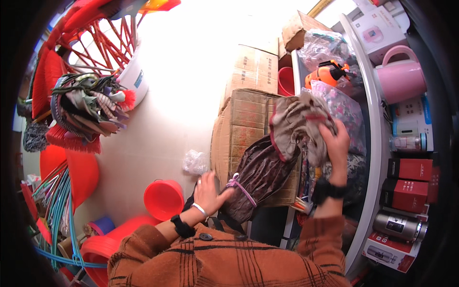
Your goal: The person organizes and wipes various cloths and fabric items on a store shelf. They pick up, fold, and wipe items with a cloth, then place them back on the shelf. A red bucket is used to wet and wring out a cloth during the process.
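A dark brown patterned cloth item [263, 174] lies against a cardboard box before me, with a pink tie around its lower part. My left hand [211, 193] rests at its lower left edge, fingers spread, thumb by the tie. Its top is a ruffled grey-beige cloth part [296, 125] with dark red trim. My right hand [333, 138] grips the right side of this ruffled part, with the fingertips partly hidden in the folds.
Cardboard boxes [251, 107] stand ahead. At right, a shelf [371, 89] holds a pink jug [401, 77], a steel flask [398, 226] and boxes. Bagged goods and an orange spray bottle [322, 76] lie beside it. Red buckets [164, 199] and mops [89, 104] are at left.
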The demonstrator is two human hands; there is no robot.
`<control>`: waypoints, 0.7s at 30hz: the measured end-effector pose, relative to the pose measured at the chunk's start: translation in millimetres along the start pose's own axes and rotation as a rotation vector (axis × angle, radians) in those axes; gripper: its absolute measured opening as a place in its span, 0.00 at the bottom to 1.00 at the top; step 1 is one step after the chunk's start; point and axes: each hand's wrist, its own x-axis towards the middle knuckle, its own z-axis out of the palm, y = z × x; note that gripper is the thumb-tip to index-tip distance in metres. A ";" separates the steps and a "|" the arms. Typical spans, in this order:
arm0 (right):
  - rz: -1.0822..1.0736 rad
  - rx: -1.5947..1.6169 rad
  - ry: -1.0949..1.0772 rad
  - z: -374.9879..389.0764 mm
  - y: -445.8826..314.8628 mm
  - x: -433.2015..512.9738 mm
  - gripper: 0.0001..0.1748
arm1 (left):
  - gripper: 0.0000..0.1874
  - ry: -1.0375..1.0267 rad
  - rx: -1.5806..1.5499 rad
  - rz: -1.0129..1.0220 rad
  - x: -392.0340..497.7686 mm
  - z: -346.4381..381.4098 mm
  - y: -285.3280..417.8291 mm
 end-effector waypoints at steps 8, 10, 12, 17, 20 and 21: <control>-0.149 -0.467 0.114 121.8 79.3 -156.5 0.20 | 0.34 -0.206 0.345 0.761 137.7 93.2 56.6; -0.028 -0.323 0.117 133.3 73.7 -203.6 0.20 | 0.35 -0.377 0.606 0.648 139.4 91.7 48.3; 0.028 -0.347 0.129 126.0 78.5 -236.9 0.20 | 0.34 -0.210 0.723 0.774 143.7 108.6 29.3; 0.440 0.327 0.408 75.8 81.9 -202.1 0.16 | 0.32 -0.210 0.422 0.686 155.8 92.0 46.9; 0.413 0.263 0.443 75.8 87.6 -159.9 0.27 | 0.29 -0.075 0.248 0.680 151.3 93.4 99.4; 0.431 0.145 0.374 95.6 90.0 -158.5 0.30 | 0.21 -0.250 0.373 0.595 156.5 95.5 114.9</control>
